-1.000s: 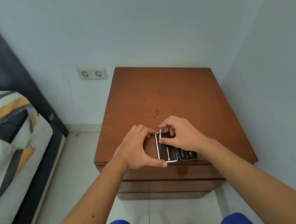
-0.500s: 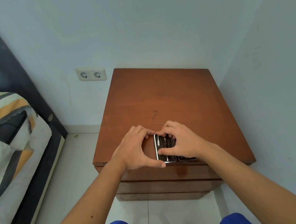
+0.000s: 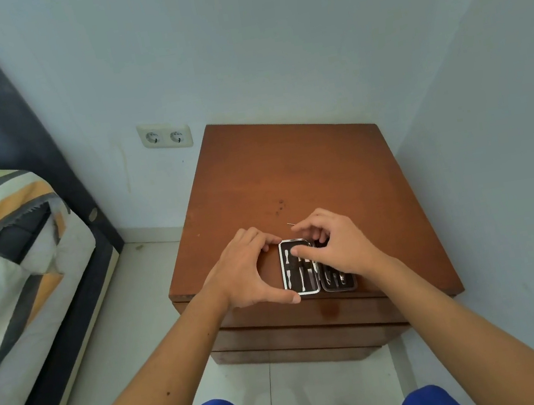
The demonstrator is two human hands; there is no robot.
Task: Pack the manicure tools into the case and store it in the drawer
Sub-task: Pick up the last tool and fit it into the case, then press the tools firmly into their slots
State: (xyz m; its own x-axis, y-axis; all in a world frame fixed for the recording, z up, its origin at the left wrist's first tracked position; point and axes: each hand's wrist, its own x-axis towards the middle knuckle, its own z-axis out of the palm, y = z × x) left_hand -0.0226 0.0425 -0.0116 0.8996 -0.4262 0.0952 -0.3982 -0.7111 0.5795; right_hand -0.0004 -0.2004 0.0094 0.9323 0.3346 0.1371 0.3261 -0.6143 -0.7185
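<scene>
Manicure case (image 3: 315,269) lies open and flat at the front edge of the brown wooden nightstand (image 3: 305,168), its two dark-lined halves side by side with pale metal tools (image 3: 298,272) slotted in the left half. Left hand (image 3: 246,271) curves around the case's left side, thumb touching its near corner and fingertips at its far corner, bracing rather than gripping it. Right hand (image 3: 338,247) hovers over the right half, fingers loosely curled, thumb pressing down on a tool in the left half; I cannot tell whether it pinches anything. A thin metal pin (image 3: 291,224) lies on the wood just beyond the right fingertips. Drawer fronts (image 3: 305,330) below look closed. A bed (image 3: 5,248) stands to the left, a double wall socket (image 3: 165,136) behind.
</scene>
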